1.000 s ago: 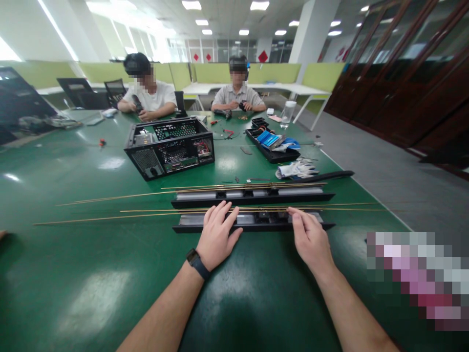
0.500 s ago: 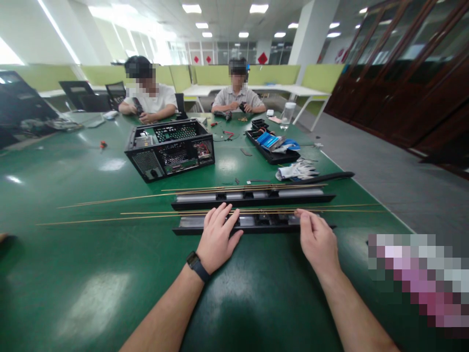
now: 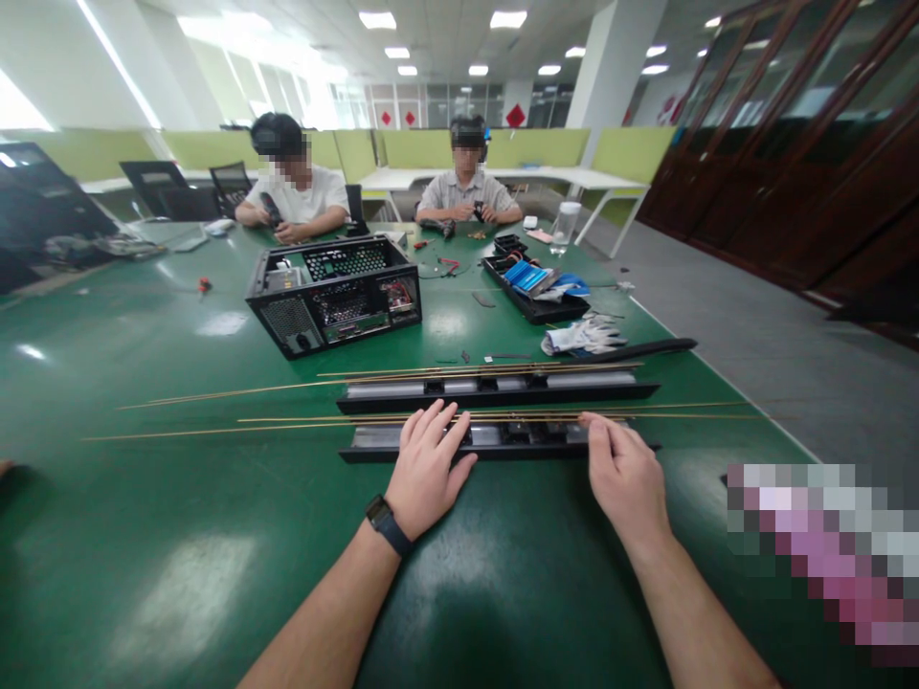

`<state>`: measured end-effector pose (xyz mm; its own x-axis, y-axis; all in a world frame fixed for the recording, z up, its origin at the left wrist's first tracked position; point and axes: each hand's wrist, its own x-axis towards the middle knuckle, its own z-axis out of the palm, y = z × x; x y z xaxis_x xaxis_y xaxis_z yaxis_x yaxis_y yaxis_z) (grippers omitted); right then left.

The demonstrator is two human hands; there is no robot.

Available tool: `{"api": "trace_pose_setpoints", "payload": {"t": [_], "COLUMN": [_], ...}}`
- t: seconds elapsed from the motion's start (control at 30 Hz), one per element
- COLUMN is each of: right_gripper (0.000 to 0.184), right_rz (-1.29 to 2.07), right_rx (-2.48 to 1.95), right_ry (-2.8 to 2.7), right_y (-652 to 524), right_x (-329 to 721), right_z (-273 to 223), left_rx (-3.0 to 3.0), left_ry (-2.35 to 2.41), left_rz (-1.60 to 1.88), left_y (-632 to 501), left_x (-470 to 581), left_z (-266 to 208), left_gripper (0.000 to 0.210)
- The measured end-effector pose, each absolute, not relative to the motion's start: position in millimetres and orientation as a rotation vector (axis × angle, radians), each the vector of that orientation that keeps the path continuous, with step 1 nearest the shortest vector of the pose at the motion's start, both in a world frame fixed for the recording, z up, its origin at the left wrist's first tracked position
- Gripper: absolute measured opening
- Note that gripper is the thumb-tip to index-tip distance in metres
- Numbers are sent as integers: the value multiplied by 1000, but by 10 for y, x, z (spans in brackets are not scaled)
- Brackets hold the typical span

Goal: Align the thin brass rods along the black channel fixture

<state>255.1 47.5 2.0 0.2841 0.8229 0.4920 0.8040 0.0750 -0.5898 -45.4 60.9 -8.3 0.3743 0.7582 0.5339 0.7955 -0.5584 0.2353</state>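
Two long black rails with pale strips lie side by side on the green table, the far rail (image 3: 603,390) and the near rail (image 3: 495,454). Thin brass-coloured rods (image 3: 287,420) run lengthwise along both and stick out past their ends. My left hand (image 3: 432,464), fingers spread, rests across the near rail and its rods, covering part of them. At the near rail's right part, my right hand (image 3: 624,469) has thumb and fingertips closed in a pinch on one thin brass rod; its fingers hide the exact grip.
Beyond the rails stand an open black computer case (image 3: 337,297) and a black tray (image 3: 535,301) with a blue part. White gloves (image 3: 585,335) and a dark strip (image 3: 646,348) lie at right. Two people sit across the table, and a clear bottle (image 3: 566,225) stands near one.
The left tip of the nearest rod has shifted slightly to the right. My hands keep nearly the same places, and the view has moved a little.
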Motion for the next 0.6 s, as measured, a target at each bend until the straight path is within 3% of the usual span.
{"api": "trace_pose_setpoints", "payload": {"t": [0.6], "right_gripper": [46], "right_rz": [49], "right_rx": [-1631], "right_ry": [-1585], "right_y": [459], "right_x": [2497], "right_z": [31], "left_rx": [-2559], "left_ry": [-1457], "left_rz": [-941], "left_y": [590], "left_x": [-451], "left_z": [-69], "left_gripper": [50]}}
